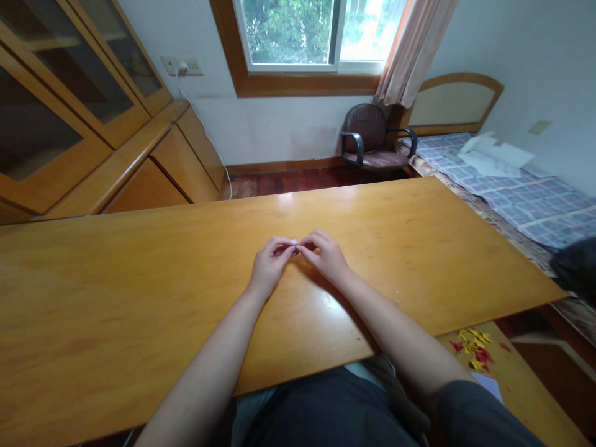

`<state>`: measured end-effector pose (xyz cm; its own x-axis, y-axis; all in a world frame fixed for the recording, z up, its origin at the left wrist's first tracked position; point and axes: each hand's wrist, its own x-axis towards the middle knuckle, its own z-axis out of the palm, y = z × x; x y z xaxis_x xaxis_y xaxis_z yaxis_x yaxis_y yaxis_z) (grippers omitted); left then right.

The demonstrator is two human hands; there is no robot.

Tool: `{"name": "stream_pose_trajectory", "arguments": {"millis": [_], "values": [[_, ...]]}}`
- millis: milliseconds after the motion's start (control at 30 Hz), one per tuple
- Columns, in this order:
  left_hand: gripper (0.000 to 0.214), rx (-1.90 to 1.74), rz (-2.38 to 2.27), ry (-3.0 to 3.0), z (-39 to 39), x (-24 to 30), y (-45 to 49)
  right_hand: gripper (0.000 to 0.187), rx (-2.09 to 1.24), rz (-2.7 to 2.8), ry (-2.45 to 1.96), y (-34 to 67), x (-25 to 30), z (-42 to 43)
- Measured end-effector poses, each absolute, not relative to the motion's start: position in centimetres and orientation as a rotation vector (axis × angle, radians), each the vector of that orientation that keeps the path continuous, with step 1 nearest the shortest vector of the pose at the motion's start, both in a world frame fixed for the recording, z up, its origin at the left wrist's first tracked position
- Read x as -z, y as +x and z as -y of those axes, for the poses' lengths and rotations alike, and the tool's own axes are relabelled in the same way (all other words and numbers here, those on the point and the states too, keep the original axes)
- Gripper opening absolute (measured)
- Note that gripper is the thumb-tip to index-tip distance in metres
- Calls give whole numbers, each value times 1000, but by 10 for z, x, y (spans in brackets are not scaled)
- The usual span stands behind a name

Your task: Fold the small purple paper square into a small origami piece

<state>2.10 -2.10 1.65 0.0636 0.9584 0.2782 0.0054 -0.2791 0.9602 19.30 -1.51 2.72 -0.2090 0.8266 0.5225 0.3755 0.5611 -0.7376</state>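
My two hands, left hand (269, 266) and right hand (328, 257), jointly pinch one small pale piece (294, 242) over the middle of one table (139, 298). Its exposed part points away from me; the fingers cover the rest, so I cannot tell its long axis. One group of yellow and red pieces (483, 356), too overlapped to count, lies on one lower board (535, 388) at my right.

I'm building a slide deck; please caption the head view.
Bare left hand and bare right hand pinch a tiny whitish piece, material unclear, over a glossy yellow-brown wooden table.
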Motion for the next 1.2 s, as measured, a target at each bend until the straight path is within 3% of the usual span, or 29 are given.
{"name": "stream_pose_trajectory", "arguments": {"millis": [567,1200], "values": [[13,-1298,-1137,2027,21,-23,14,15,-390,2019,-964,199,-35,16],[9,-1360,-1187,1923,23,-27,16,12,-449,1960,-1026,203,-35,14]]}}
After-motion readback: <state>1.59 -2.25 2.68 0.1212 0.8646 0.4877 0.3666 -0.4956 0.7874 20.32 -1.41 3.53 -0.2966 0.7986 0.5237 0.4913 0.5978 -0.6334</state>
